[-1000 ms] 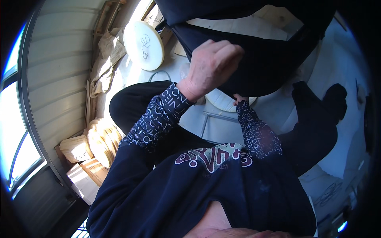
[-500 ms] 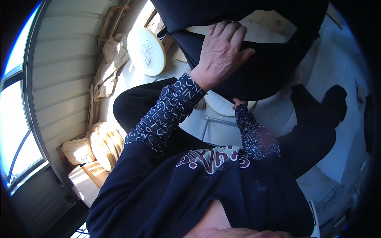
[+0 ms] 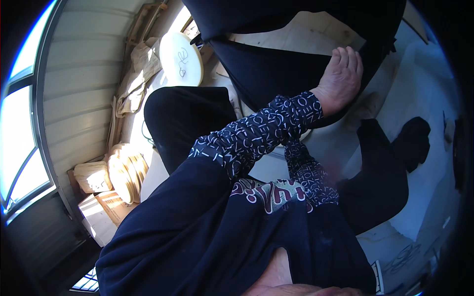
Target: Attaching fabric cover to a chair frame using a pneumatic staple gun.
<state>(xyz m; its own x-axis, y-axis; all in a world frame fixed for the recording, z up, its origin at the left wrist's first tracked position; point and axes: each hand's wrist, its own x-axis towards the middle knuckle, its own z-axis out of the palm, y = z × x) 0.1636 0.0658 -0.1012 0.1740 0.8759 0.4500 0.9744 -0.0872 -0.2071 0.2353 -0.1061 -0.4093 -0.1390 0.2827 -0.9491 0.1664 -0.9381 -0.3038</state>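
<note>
A large piece of black fabric (image 3: 256, 64) is spread in front of me, with a wide gap near its far side where a pale surface (image 3: 301, 32) shows through. My left hand (image 3: 340, 79) lies on the right part of this fabric, fingers stretched out toward the gap's edge, thumb out of sight. Its patterned sleeve crosses my body from the left. My right forearm, in the same patterned sleeve (image 3: 311, 172), runs up beneath the left one, which hides my right hand. A bit of a pale round rim shows under the fabric beside the left sleeve.
A thick pale disc with a scribble (image 3: 181, 59) leans at the back left. Several round pale pieces (image 3: 127, 172) stand beside a cardboard box (image 3: 116, 207) near the ribbed wall (image 3: 89, 89). Crumpled tan cloth (image 3: 136, 81) lies along the wall. My bent knees flank the fabric.
My left hand has moved right across the black fabric, away from the middle of the gap's near edge. My right hand, visible earlier at the fabric's lower edge, is now behind the left sleeve.
</note>
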